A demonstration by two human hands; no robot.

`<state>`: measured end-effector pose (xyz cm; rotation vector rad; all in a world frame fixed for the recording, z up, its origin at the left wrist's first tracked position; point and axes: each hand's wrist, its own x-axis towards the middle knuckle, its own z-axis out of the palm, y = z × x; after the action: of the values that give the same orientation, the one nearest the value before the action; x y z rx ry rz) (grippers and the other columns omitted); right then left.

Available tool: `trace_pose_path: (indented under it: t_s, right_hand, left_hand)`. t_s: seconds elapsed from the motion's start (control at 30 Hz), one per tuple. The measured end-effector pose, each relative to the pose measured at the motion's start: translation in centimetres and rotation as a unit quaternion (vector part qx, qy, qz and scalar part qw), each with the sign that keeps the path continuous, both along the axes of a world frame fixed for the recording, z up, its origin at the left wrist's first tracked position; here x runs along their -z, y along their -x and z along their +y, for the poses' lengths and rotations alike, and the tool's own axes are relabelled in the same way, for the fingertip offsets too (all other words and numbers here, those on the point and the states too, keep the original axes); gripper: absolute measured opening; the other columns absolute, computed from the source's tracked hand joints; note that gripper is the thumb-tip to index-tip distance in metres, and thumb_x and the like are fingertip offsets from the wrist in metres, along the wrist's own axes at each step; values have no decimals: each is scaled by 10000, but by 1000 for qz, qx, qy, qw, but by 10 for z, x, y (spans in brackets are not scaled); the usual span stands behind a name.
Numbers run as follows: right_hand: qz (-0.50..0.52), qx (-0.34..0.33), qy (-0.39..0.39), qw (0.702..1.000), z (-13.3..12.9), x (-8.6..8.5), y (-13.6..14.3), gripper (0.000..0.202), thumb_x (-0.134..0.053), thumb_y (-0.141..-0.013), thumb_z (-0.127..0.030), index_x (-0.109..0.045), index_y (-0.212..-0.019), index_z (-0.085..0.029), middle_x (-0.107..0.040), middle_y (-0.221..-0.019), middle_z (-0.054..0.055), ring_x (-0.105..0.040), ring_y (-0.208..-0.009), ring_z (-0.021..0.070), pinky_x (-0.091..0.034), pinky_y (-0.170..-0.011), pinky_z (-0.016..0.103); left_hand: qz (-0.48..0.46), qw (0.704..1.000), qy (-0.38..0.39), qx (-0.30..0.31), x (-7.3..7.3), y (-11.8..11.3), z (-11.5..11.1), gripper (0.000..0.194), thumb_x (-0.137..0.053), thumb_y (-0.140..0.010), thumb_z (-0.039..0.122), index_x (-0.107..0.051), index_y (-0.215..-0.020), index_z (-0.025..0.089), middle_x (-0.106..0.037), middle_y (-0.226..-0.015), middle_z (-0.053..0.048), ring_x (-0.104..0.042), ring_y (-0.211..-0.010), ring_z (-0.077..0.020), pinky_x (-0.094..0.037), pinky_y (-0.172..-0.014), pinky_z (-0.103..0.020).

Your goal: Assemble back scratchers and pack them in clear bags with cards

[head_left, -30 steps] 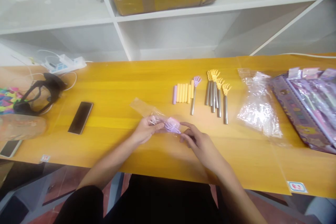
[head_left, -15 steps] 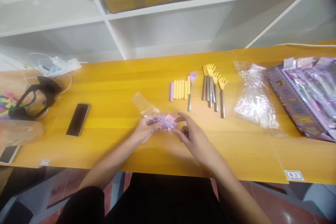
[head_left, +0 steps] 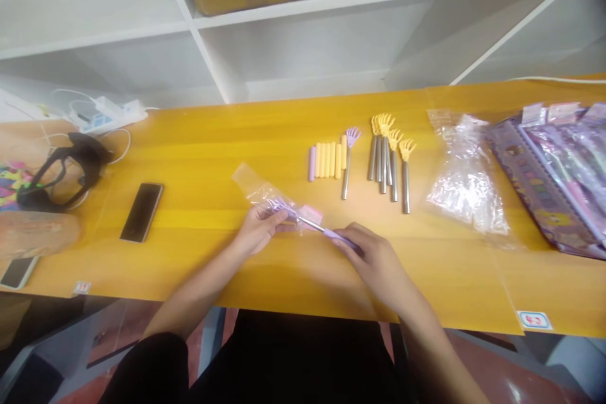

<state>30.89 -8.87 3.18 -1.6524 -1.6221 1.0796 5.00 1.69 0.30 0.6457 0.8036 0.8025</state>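
Note:
My left hand [head_left: 259, 230] pinches a clear plastic bag [head_left: 253, 184] around the purple claw end of a back scratcher [head_left: 310, 222]. The scratcher's metal rod sticks out of the bag to the right, with a pink card [head_left: 311, 213] beside it. My right hand [head_left: 372, 255] is closed on its purple handle. Beyond my hands lie a row of yellow handle sleeves [head_left: 326, 160], one purple sleeve [head_left: 312, 164] and a purple-headed scratcher [head_left: 348, 164] without a sleeve. Several yellow-headed scratchers [head_left: 385, 158] with bare metal rods lie to their right.
On the right are a pile of clear bags [head_left: 468, 183] and a purple display box [head_left: 534, 189] of packaged scratchers. A phone [head_left: 142, 212], black straps [head_left: 61, 170] and a power strip [head_left: 111, 117] are on the left. White shelves [head_left: 307, 6] stand behind the table [head_left: 213, 151].
The scratcher's rod and purple handle now extend rightward from the bag. My right hand has moved right and closed on the handle; my left hand still holds the bag.

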Motion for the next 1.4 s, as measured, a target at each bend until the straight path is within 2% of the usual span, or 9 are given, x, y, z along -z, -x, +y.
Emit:
trace_pose_path:
  t_s: [0.17,0.33,0.53,0.73,0.93,1.13,1.27,1.4]
  right_hand:
    - [4,-6,-30,1000,9,-5,18,388,-528,-1120,-512,-802,-1147,-238,-665,-952,71,-649,-796,193,-515,-721,321]
    - [19,2,-42,999,18,-11,34,308,-538,-1120,-442,-742,-1202,-226,-693,-1025,90,-676,-878,215,-558,-843,350]
    - [59,48,-21,997,10,-3,21,340,-608,-1079,-472,-667,-1319,-238,-728,-1146,102,-691,-914,205,-586,-829,344]
    - [165,83,37,982,-1,9,0,342,-695,-1018,-532,-745,-1169,-229,-776,-969,60,-748,-890,208,-626,-843,343]
    - [188,84,26,978,6,11,8,328,-827,-916,-536,-826,-1024,-226,-806,-974,64,-764,-900,224,-622,-851,351]
    - [188,67,-11,980,20,9,26,355,-851,-903,-554,-769,-913,-209,-764,-876,40,-720,-811,189,-569,-813,332]
    - [207,79,-24,975,29,6,35,454,-870,-865,-615,-681,-859,-202,-708,-831,25,-658,-745,164,-536,-731,313]
    - [213,68,-29,974,34,7,39,506,-918,-801,-628,-640,-872,-211,-675,-831,11,-638,-725,159,-520,-681,305]
  left_hand:
    - [15,1000,9,12,3,-3,-5,406,-1005,-750,398,-823,-965,105,-848,-1009,-128,-821,-930,-262,-706,-829,-410]
    - [12,999,7,29,4,-7,-8,374,-982,-788,386,-824,-966,98,-846,-979,-129,-823,-897,-259,-716,-824,-419]
    - [10,1000,6,-28,7,-5,-2,346,-969,-801,376,-808,-961,115,-848,-1011,-118,-825,-903,-248,-707,-810,-383]
    - [2,999,13,-41,6,0,3,327,-965,-803,370,-806,-956,129,-854,-1044,-115,-829,-914,-239,-694,-788,-335]
    - [11,1000,24,-8,6,-3,-2,378,-974,-795,378,-816,-999,101,-847,-1028,-138,-823,-874,-242,-695,-771,-348]
    - [-1,999,18,36,7,-8,-10,401,-952,-824,413,-822,-1030,94,-842,-1030,-151,-814,-878,-251,-684,-773,-370]
    - [0,997,23,75,7,-10,-16,446,-947,-824,452,-831,-1036,78,-840,-994,-165,-812,-852,-246,-666,-802,-367]
    - [-3,996,43,72,7,-11,-18,461,-971,-789,460,-832,-1015,83,-840,-1000,-160,-800,-835,-217,-644,-789,-328]
